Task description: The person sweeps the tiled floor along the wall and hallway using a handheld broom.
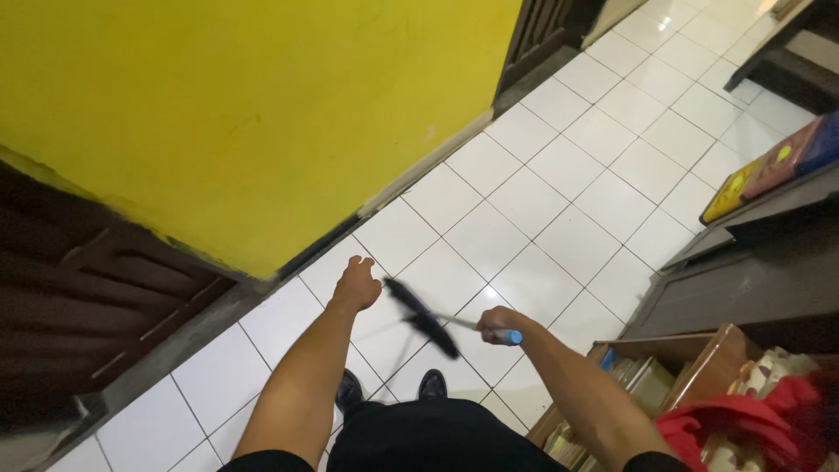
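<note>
Glossy white tile floor [559,210], matt yellow wall [245,114] (scuffed), dk wood door [79,306]

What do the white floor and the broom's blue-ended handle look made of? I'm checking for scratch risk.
White square-tiled floor: likely glazed ceramic, glossy with dark grout lines. Thin pale broom handle with blue end cap, gripped by the right hand: cap looks plastic; shaft unclear, blurred.

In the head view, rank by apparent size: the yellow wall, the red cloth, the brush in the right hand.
1. yellow wall
2. red cloth, though nearness to the camera enlarges it
3. brush, held by the right hand
</note>
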